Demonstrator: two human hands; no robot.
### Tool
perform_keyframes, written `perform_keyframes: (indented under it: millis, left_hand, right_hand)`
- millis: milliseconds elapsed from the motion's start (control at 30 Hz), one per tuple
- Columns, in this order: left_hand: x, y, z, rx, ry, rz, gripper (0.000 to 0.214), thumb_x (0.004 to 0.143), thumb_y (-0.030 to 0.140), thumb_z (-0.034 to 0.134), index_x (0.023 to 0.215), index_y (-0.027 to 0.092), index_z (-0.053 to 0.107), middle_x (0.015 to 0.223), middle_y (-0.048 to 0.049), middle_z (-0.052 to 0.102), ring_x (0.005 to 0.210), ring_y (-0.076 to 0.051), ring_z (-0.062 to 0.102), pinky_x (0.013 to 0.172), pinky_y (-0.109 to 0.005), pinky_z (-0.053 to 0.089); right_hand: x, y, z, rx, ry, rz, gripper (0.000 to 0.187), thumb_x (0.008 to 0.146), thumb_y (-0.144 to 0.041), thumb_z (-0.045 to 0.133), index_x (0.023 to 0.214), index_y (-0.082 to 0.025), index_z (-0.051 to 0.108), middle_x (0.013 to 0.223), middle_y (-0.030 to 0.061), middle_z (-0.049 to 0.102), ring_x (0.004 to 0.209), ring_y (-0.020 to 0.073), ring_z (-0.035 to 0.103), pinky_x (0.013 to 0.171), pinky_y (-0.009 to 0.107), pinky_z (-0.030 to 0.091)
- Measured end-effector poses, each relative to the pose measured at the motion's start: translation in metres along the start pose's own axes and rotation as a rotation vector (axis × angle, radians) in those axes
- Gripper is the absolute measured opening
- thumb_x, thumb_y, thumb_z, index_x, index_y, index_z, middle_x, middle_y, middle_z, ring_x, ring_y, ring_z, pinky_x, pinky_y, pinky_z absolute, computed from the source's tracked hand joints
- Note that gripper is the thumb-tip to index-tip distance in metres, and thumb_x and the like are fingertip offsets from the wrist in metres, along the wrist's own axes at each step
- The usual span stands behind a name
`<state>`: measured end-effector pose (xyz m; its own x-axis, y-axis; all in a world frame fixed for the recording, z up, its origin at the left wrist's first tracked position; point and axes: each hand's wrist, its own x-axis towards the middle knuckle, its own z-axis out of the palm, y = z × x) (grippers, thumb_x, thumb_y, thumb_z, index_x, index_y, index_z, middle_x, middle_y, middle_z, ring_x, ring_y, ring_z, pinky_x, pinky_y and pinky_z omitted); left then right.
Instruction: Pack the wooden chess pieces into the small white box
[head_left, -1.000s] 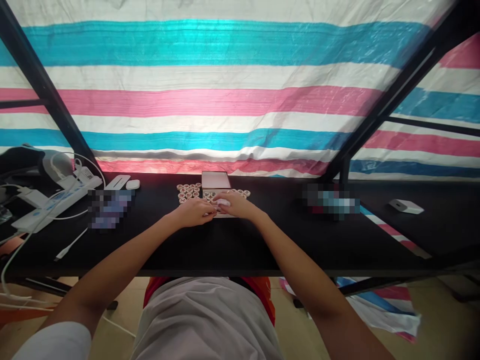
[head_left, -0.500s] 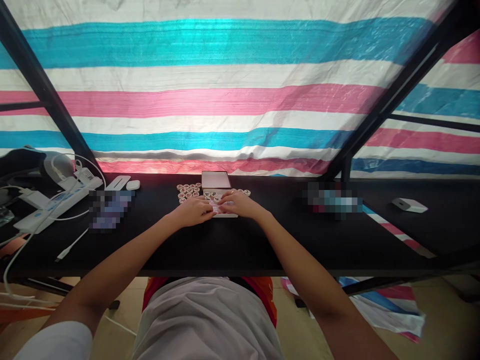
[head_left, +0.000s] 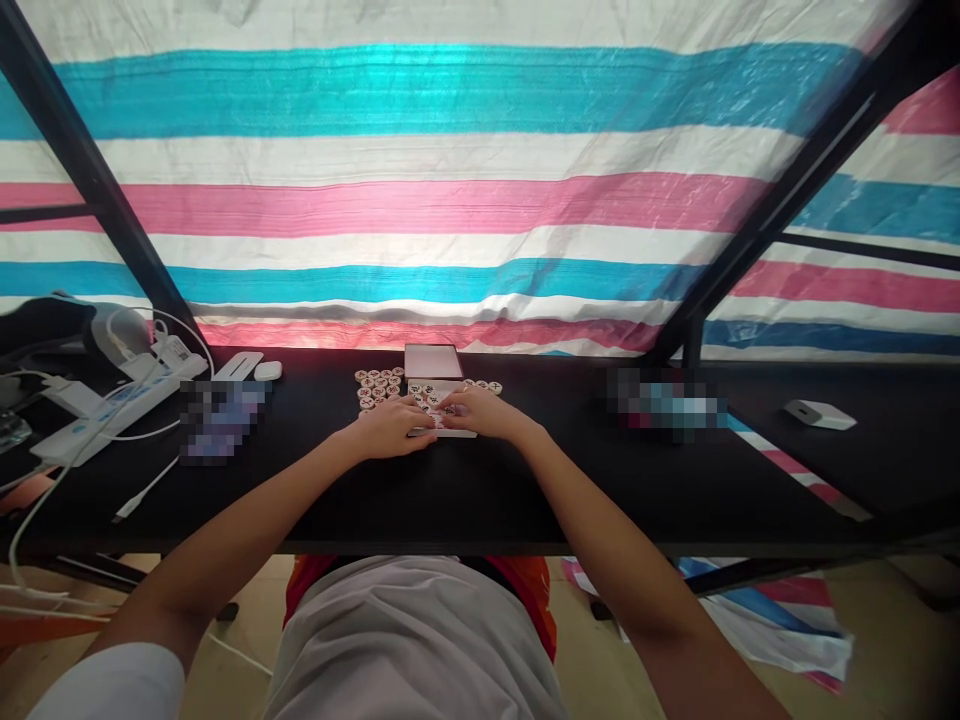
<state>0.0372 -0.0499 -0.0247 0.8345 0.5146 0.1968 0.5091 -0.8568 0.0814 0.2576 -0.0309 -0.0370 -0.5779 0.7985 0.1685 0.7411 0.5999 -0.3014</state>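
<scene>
1. Head view: two bare forearms are stretched forward over a long black surface [head_left: 465,490]. The left hand [head_left: 391,427] and the right hand [head_left: 481,411] are brought close together near its far middle.
2. Round pale wooden discs [head_left: 379,385] with dark and red marks are laid in loose rows on the surface just beyond the left hand. A few more are seen just beyond the right hand.
3. A shallow white tray [head_left: 459,432] is set under the fingertips of both hands, and further discs are seen in its far part.
4. The left grip is bent, its fingers held together with the tips down at the tray's left side. Whether a disc is pinched cannot be told.
5. The right grip is curled over the tray's middle, knuckles up. Its fingertips are too small and blurred for a pinch to be told.
6. A square pinkish-white box lid [head_left: 433,360] is placed just behind the tray.
7. A white power strip [head_left: 112,405] with cables is laid at the far left, and a small flat white device [head_left: 820,413] well apart at the right.
8. A blue, pink and white striped tarpaulin [head_left: 450,200] is hung behind the surface.
</scene>
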Motion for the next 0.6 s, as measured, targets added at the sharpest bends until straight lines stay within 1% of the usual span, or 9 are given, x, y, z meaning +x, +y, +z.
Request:
perform_keyframes:
  millis: [67, 167, 233, 300, 367, 400, 467, 533, 600]
  left_hand:
    - [-0.001, 0.0, 0.002, 0.013, -0.015, 0.002, 0.031, 0.089, 0.038, 0.051, 0.111, 0.021, 0.064, 0.098, -0.0053, 0.068, 0.099, -0.021, 0.055, 0.088, -0.031, 0.041]
    - [-0.001, -0.001, 0.005, 0.037, -0.008, 0.013, 0.037, 0.088, 0.042, 0.053, 0.119, 0.021, 0.059, 0.111, -0.0064, 0.064, 0.107, -0.023, 0.053, 0.092, -0.033, 0.039]
    - [0.0, -0.002, 0.007, 0.047, 0.023, 0.026, 0.035, 0.089, 0.042, 0.051, 0.115, 0.02, 0.06, 0.115, -0.007, 0.062, 0.109, -0.022, 0.052, 0.094, -0.033, 0.038]
    - [0.001, -0.002, 0.008, 0.054, 0.05, 0.021, 0.031, 0.091, 0.04, 0.049, 0.109, 0.019, 0.062, 0.111, -0.0073, 0.062, 0.107, -0.022, 0.053, 0.093, -0.033, 0.038]
    - [0.001, -0.003, 0.008, 0.052, 0.045, 0.005, 0.029, 0.091, 0.039, 0.048, 0.104, 0.019, 0.064, 0.104, -0.0067, 0.064, 0.102, -0.021, 0.056, 0.091, -0.032, 0.038]
    - [0.001, -0.003, 0.008, 0.05, 0.031, -0.001, 0.029, 0.091, 0.039, 0.048, 0.103, 0.019, 0.064, 0.102, -0.0061, 0.065, 0.1, -0.021, 0.057, 0.09, -0.032, 0.038]
    - [0.001, -0.004, 0.008, 0.049, -0.001, -0.006, 0.029, 0.092, 0.04, 0.047, 0.103, 0.02, 0.064, 0.098, -0.0052, 0.066, 0.097, -0.02, 0.058, 0.088, -0.031, 0.038]
    - [0.001, -0.004, 0.008, 0.057, -0.021, -0.009, 0.031, 0.092, 0.041, 0.047, 0.108, 0.021, 0.063, 0.099, -0.0048, 0.066, 0.097, -0.02, 0.058, 0.089, -0.031, 0.037]
    - [0.001, -0.004, 0.009, 0.065, -0.032, -0.008, 0.032, 0.092, 0.041, 0.047, 0.112, 0.022, 0.062, 0.101, -0.0046, 0.066, 0.098, -0.02, 0.057, 0.089, -0.03, 0.036]
  right_hand:
    - [0.001, 0.0, -0.001, 0.012, 0.039, 0.004, 0.026, 0.083, -0.029, 0.059, 0.105, -0.021, 0.069, 0.099, 0.0067, 0.067, 0.093, 0.0205, 0.061, 0.084, 0.03, 0.044]
    - [0.0, 0.007, -0.005, 0.063, 0.228, 0.043, 0.028, 0.085, -0.027, 0.054, 0.11, -0.02, 0.065, 0.105, 0.007, 0.066, 0.095, 0.0188, 0.06, 0.086, 0.029, 0.044]
    - [-0.002, 0.018, -0.011, 0.067, 0.362, 0.139, 0.029, 0.085, -0.026, 0.052, 0.111, -0.018, 0.063, 0.103, 0.0077, 0.066, 0.093, 0.0185, 0.06, 0.084, 0.029, 0.045]
    - [-0.007, 0.035, -0.017, 0.034, 0.433, 0.296, 0.03, 0.084, -0.025, 0.052, 0.11, -0.016, 0.062, 0.099, 0.0087, 0.067, 0.09, 0.0196, 0.061, 0.082, 0.031, 0.046]
    - [-0.015, 0.055, -0.022, 0.0, 0.395, 0.46, 0.032, 0.082, -0.022, 0.051, 0.112, -0.015, 0.061, 0.102, 0.0106, 0.066, 0.092, 0.0205, 0.061, 0.082, 0.031, 0.045]
    - [-0.019, 0.065, -0.023, -0.017, 0.339, 0.536, 0.033, 0.081, -0.02, 0.052, 0.113, -0.015, 0.061, 0.103, 0.0111, 0.066, 0.093, 0.0211, 0.061, 0.082, 0.03, 0.045]
    - [-0.027, 0.082, -0.025, -0.032, 0.171, 0.661, 0.036, 0.077, -0.019, 0.057, 0.113, -0.015, 0.06, 0.104, 0.0108, 0.067, 0.093, 0.0219, 0.062, 0.079, 0.03, 0.046]
    - [-0.032, 0.093, -0.025, -0.01, 0.061, 0.722, 0.039, 0.076, -0.022, 0.061, 0.114, -0.015, 0.06, 0.104, 0.0102, 0.067, 0.091, 0.0213, 0.062, 0.076, 0.028, 0.047]
    - [-0.034, 0.096, -0.025, 0.035, 0.037, 0.733, 0.045, 0.076, -0.025, 0.062, 0.12, -0.015, 0.057, 0.104, 0.0099, 0.067, 0.088, 0.0201, 0.063, 0.073, 0.027, 0.047]
